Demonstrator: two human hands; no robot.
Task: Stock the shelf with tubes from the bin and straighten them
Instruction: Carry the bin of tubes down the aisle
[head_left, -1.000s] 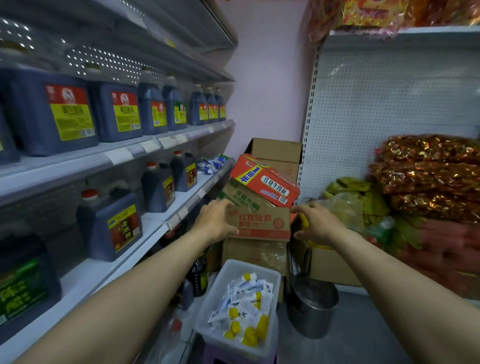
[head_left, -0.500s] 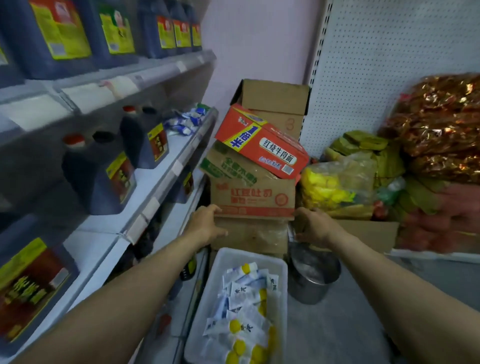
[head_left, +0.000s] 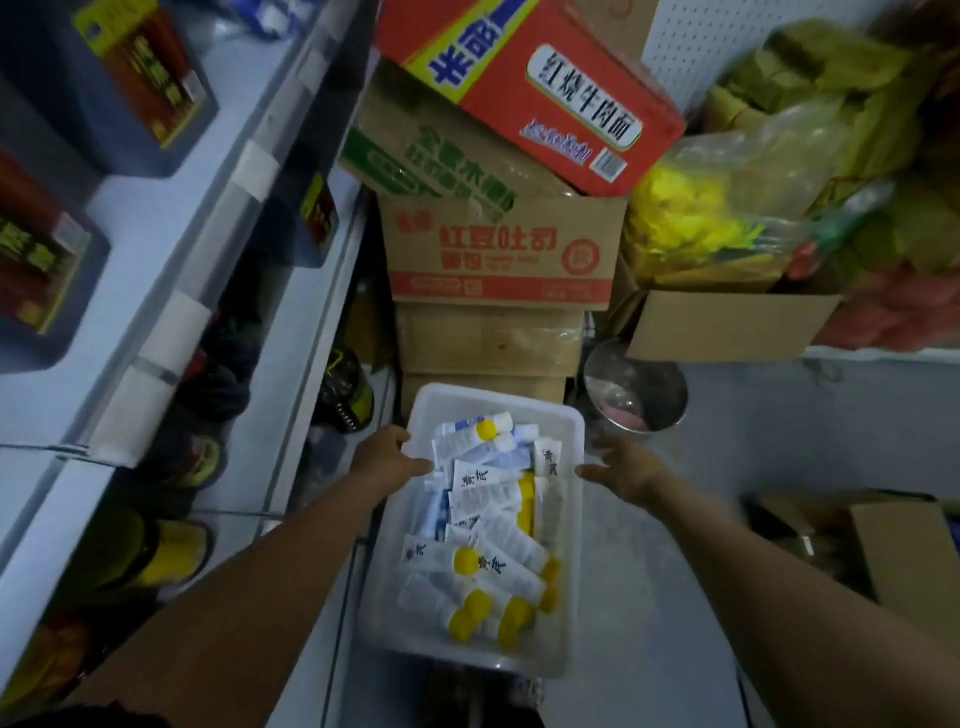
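Head view, nearest: two bare forearms stretch forward from the bottom edge, one on each side of a translucent white plastic bin (head_left: 563, 644); the bin stands low in the aisle, just right of the shelving
Tubes: white squeeze tubes with yellow caps (head_left: 506, 540) lie jumbled in the bin, pointing different ways; every tube in view is inside it
Left hand (head_left: 387, 457): at the bin's far-left corner; the thumb lies over the rim and the fingers curl against the outside, pinching the rim between them; the edges are blurred
Right hand (head_left: 623, 467): just beside the right rim near the far corner; the fingers are spread and loose and hold nothing; the thumb points at the rim, and I cannot tell whether it touches
Pail: a round shiny steel pail (head_left: 636, 387) stands just beyond the bin's far-right corner
Cartons: a stack of brown cardboard boxes (head_left: 498, 254) rises directly behind the bin; a red-and-yellow printed carton (head_left: 524, 88) lies tilted on top
Shelf: pale grey metal shelving (head_left: 156, 218) runs along the left; dark blue jugs with red-and-yellow labels (head_left: 140, 78) stand on its upper tiers
Far right: a clear plastic bag of yellow goods (head_left: 691, 218) rests on an open brown box (head_left: 727, 322)
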